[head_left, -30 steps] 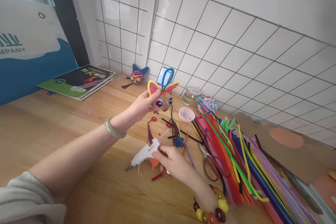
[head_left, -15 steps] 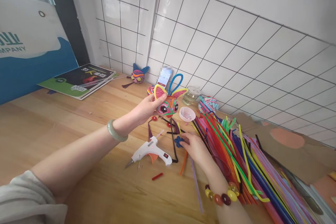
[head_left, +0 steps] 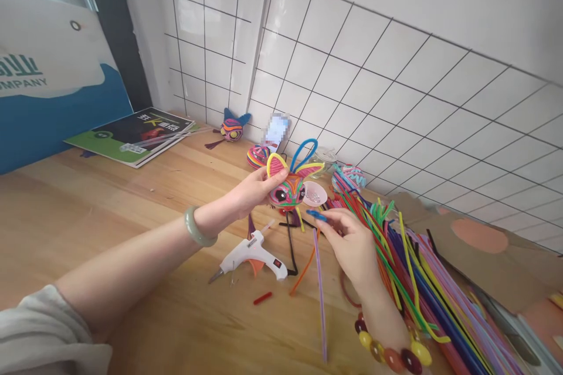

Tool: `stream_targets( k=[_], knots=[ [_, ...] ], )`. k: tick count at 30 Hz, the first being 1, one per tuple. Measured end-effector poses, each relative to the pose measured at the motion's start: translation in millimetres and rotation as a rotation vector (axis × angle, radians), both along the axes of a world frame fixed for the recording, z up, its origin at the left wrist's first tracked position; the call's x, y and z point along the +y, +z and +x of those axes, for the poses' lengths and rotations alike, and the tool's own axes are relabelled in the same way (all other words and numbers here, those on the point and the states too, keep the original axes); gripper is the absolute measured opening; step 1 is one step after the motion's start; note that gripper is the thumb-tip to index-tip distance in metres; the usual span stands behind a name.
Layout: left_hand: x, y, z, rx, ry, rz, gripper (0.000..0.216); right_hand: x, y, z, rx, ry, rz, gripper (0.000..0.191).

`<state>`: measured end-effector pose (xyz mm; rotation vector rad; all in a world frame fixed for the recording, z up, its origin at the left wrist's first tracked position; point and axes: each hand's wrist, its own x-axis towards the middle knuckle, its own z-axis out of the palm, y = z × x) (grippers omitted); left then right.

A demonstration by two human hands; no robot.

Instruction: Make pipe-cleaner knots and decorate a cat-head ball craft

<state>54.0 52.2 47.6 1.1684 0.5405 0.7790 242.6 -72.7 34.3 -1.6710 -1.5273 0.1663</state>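
Over the table, the left hand clasps the doll by an ear; the right hand pinches a blue piece just beside it.

Left arm: loose, creased, pale grey sleeve; smooth, pale green bangle. Right arm: bracelet of large, rounded, glossy beads in yellow, amber, orange and dark red.

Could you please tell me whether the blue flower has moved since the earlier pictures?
Yes, the blue flower, now in the right hand, has moved up and rightward in view, nearer the pink bowl.
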Motion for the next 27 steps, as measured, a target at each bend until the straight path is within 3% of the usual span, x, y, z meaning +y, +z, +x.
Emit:
stream_targets(
  k=[3, 5, 11, 27],
  knots=[
    [-10, -0.5, 5, -0.024, -0.084, -0.038, 0.044, -10, 13.4, -16, -0.215, -0.051, 0.459, 0.013],
    [-19, -0.1, 7, -0.013, -0.126, -0.048, 0.044, -16, 17.1, -24, -0.331, -0.028, 0.588, 0.026],
    [-37, 1.3, 11, 0.002, -0.239, -0.031, 0.043, -21, 18.2, -34, -0.537, -0.001, 0.669, 0.048],
    [-40, 5.7, 9, -0.005, -0.259, 0.021, 0.042, -18, 12.2, -30, -0.689, 0.014, 0.691, 0.053]
  ],
)
